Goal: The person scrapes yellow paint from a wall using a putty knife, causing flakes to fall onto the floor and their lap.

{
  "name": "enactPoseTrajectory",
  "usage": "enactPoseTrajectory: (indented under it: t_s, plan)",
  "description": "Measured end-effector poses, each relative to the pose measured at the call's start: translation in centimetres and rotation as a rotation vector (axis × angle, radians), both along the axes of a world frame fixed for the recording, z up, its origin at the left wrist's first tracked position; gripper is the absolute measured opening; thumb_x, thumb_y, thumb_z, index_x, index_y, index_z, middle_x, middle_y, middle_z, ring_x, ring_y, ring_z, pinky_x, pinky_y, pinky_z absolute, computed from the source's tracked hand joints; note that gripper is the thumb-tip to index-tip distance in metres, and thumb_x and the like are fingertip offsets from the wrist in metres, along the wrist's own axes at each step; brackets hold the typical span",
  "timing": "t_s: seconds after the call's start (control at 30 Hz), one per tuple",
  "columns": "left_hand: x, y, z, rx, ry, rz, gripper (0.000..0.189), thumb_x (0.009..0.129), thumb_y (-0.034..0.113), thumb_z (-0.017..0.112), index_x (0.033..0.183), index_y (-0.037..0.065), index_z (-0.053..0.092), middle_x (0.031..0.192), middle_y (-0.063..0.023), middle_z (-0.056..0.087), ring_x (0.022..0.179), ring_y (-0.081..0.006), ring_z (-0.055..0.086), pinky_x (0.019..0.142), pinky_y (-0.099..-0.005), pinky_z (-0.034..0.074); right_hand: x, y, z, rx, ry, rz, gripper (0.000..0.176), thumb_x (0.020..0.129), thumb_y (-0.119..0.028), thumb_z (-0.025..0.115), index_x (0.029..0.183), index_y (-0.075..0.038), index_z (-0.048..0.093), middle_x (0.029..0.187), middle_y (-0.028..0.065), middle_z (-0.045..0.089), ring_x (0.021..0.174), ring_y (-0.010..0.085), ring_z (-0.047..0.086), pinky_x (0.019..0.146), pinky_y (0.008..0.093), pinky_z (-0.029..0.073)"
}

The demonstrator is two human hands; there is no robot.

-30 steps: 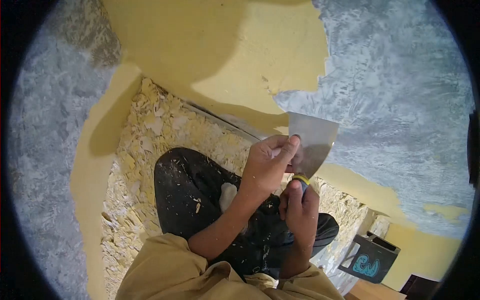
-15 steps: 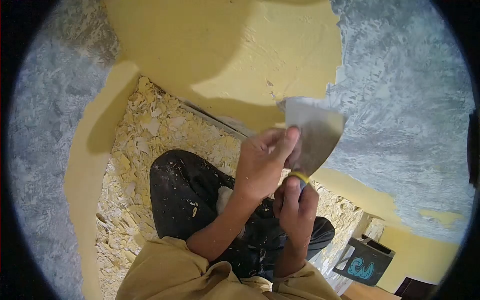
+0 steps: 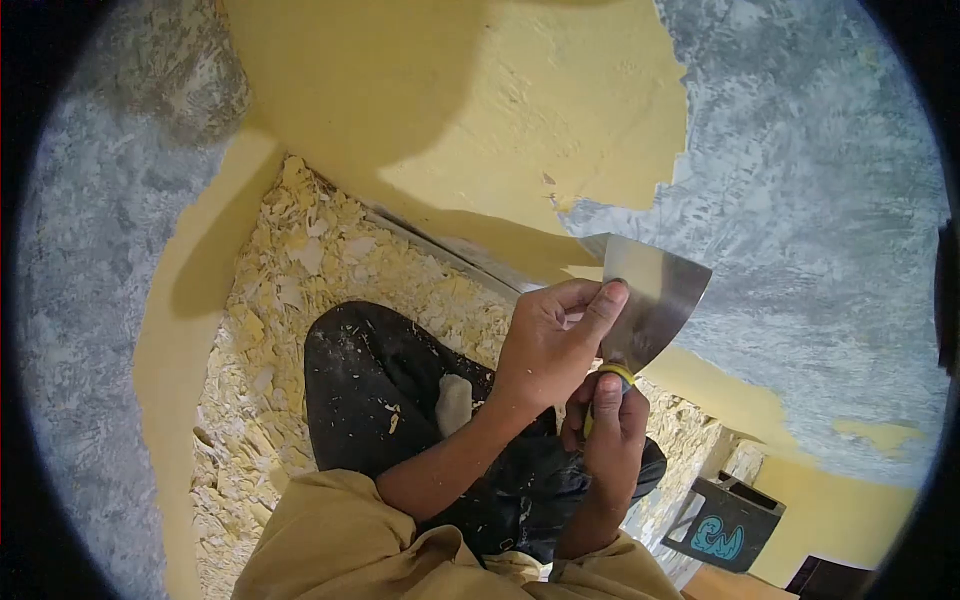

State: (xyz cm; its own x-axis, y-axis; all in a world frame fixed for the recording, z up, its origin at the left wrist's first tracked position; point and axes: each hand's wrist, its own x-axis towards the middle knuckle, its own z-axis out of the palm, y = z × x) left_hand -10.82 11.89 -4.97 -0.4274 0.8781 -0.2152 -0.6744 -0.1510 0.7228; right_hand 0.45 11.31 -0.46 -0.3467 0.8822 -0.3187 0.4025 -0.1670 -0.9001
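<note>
Right of centre, your left hand (image 3: 553, 350) pinches the scraper's blade (image 3: 652, 300) while your right hand (image 3: 611, 428) closes around its handle (image 3: 617, 371). Yellow flakes (image 3: 240, 420) lie at left.

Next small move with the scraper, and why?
Probably take the left hand off the blade: its thumb lies at the blade's side, while the right hand has the handle, and ragged yellow paint remains on the wall.
</note>
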Motion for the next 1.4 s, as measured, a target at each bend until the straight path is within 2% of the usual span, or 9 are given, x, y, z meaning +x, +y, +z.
enactPoseTrajectory:
  t_s: [0.33,0.53,0.7,0.83,0.9,1.07,1.17,1.23,1.4]
  plan:
    - [-1.5,0.1,1.7,0.040,-0.005,0.064,0.034,0.092,0.028,0.057,0.070,0.002,0.058,0.060,0.0020,0.051,0.054,-0.0058,0.044,0.049,-0.0214,0.036,-2.3,-0.7,1.3,0.085,0.030,-0.051,0.034,0.096,-0.029,0.048,0.074,-0.003,0.049,0.053,0.0008,0.047,0.044,0.0071,0.042,0.041,0.0210,0.030]
    - [-1.5,0.2,2.6,0.020,0.024,0.151,0.033,0.092,0.027,0.056,0.071,0.001,0.058,0.060,0.0023,0.050,0.054,-0.0053,0.041,0.049,-0.0213,0.033,-2.0,0.0,1.3,0.034,0.032,0.029,0.035,0.096,-0.031,0.048,0.073,-0.004,0.049,0.054,-0.0002,0.046,0.046,0.0065,0.041,0.041,0.0208,0.030]
    - [-2.1,-0.3,3.1,-0.008,-0.006,0.148,0.035,0.092,0.027,0.057,0.069,0.001,0.057,0.059,0.0026,0.049,0.053,-0.0051,0.041,0.048,-0.0212,0.033,-2.8,-0.9,0.4,0.024,0.171,0.022,0.036,0.096,-0.032,0.046,0.074,-0.004,0.049,0.055,-0.0013,0.045,0.045,0.0059,0.040,0.041,0.0203,0.029]
    - [-2.2,-0.3,3.1,-0.059,0.014,0.136,0.035,0.092,0.028,0.057,0.068,0.002,0.056,0.059,0.0028,0.049,0.053,-0.0048,0.041,0.048,-0.0209,0.032,-2.3,-0.1,-0.1,0.014,0.179,0.089,0.036,0.097,-0.033,0.046,0.076,-0.003,0.049,0.056,-0.0010,0.045,0.045,0.0060,0.040,0.041,0.0201,0.029]
    - [-1.9,-0.1,2.5,0.026,0.028,0.146,0.035,0.092,0.030,0.056,0.069,0.004,0.055,0.060,0.0032,0.048,0.053,-0.0045,0.040,0.048,-0.0205,0.032,-2.0,-0.1,-0.1,0.014,0.159,0.079,0.036,0.097,-0.033,0.045,0.076,-0.004,0.049,0.055,-0.0009,0.045,0.045,0.0060,0.040,0.040,0.0201,0.029]
    - [-1.7,-0.4,2.2,0.020,0.102,0.087,0.033,0.093,0.029,0.055,0.070,0.005,0.053,0.059,0.0037,0.047,0.053,-0.0038,0.041,0.048,-0.0204,0.034,-2.0,-0.6,0.1,-0.023,0.208,0.071,0.035,0.097,-0.032,0.044,0.077,-0.003,0.048,0.055,-0.0004,0.046,0.044,0.0063,0.040,0.039,0.0204,0.030]
    - [-1.7,-0.4,2.3,0.086,0.054,0.130,0.036,0.091,0.030,0.059,0.072,-0.001,0.055,0.061,0.0040,0.047,0.060,-0.0023,0.040,0.052,-0.0208,0.033,-2.4,-0.7,0.0,-0.002,0.211,0.070,0.034,0.097,-0.031,0.044,0.078,-0.003,0.049,0.055,0.0003,0.046,0.044,0.0064,0.040,0.039,0.0206,0.030]
    - [-1.8,-0.4,2.1,0.063,0.148,0.117,0.033,0.092,0.027,0.057,0.069,0.005,0.049,0.058,0.0033,0.047,0.052,-0.0036,0.041,0.045,-0.0207,0.036,-2.7,-0.9,0.3,-0.028,0.250,0.065,0.033,0.097,-0.029,0.044,0.078,-0.003,0.049,0.055,0.0002,0.046,0.044,0.0063,0.040,0.039,0.0207,0.030]
    - [-1.6,0.3,2.1,0.083,0.082,0.178,0.030,0.092,0.026,0.057,0.073,0.003,0.053,0.060,0.0024,0.050,0.053,-0.0046,0.044,0.046,-0.0209,0.038,-3.2,-0.7,-0.2,0.071,0.210,0.043,0.031,0.097,-0.026,0.044,0.077,-0.003,0.050,0.057,-0.0001,0.048,0.046,0.0056,0.041,0.041,0.0214,0.031]
